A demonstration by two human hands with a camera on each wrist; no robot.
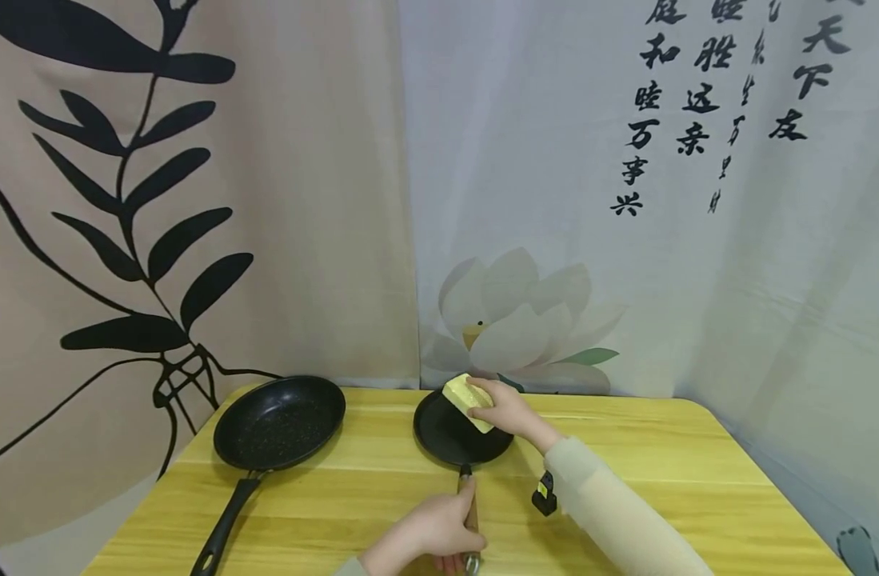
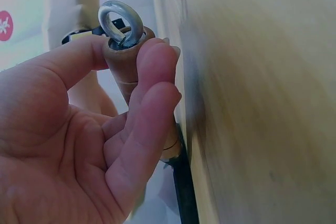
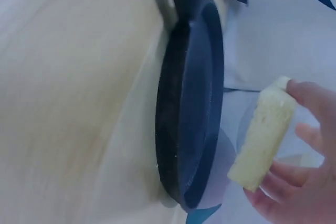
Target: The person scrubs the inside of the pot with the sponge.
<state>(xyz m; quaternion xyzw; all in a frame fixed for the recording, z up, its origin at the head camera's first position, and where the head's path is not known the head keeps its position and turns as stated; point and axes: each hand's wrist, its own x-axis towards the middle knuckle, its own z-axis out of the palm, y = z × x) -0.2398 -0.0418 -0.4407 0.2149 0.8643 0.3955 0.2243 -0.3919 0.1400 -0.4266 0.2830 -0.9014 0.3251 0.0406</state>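
A small black frying pan (image 1: 446, 436) with a brown wooden handle stands at the back middle of the table. My left hand (image 1: 442, 524) grips that handle (image 2: 124, 69), thumb along it and fingers curled round; a metal ring (image 2: 122, 23) shows at its end. My right hand (image 1: 507, 410) holds a pale yellow sponge (image 1: 468, 400) between thumb and fingers. In the right wrist view the sponge (image 3: 265, 132) is off to the side of the pan (image 3: 194, 108), with a gap between it and the pan's open face.
A larger black frying pan (image 1: 281, 424) rests at the left of the wooden table (image 1: 626, 448), its handle toward the front. A small black object (image 1: 545, 494) with a yellow mark shows by the right sleeve. Printed curtains (image 1: 324, 200) hang behind the table's back edge.
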